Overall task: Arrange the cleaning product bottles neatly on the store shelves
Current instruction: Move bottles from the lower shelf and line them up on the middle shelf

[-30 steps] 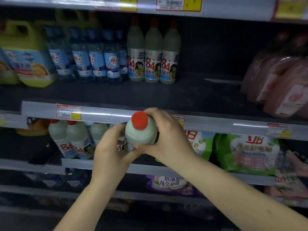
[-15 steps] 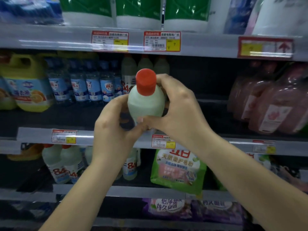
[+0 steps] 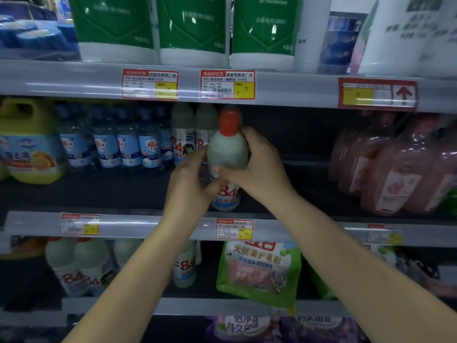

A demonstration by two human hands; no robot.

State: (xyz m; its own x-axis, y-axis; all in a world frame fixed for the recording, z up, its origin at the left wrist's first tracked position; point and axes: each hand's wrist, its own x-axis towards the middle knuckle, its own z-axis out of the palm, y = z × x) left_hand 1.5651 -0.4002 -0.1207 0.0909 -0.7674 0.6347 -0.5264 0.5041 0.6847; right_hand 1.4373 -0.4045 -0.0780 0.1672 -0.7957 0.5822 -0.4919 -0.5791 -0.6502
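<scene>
Both my hands hold a pale "84" bottle with a red cap [image 3: 228,149] upright over the front of the middle shelf [image 3: 123,194]. My left hand [image 3: 190,180] wraps its left side and my right hand [image 3: 257,164] grips its right side, thumb across the front. Its base sits at or just above the shelf board; I cannot tell which. Behind it stand more "84" bottles [image 3: 184,134] at the back of the shelf. Several "84" bottles [image 3: 79,266] stand on the shelf below, at the left.
Blue-labelled bottles [image 3: 128,139] and a yellow jug [image 3: 27,142] fill the middle shelf's left. Pink bottles [image 3: 400,164] crowd its right. Dark bare shelf lies between them. Green-labelled bottles [image 3: 193,28] stand on the top shelf. A green pouch [image 3: 259,271] sits on the lower shelf.
My hands lifted the bottle from the lower shelf level up and forward into the middle shelf, in front of the row of "84" bottles. My view tilted upward.
</scene>
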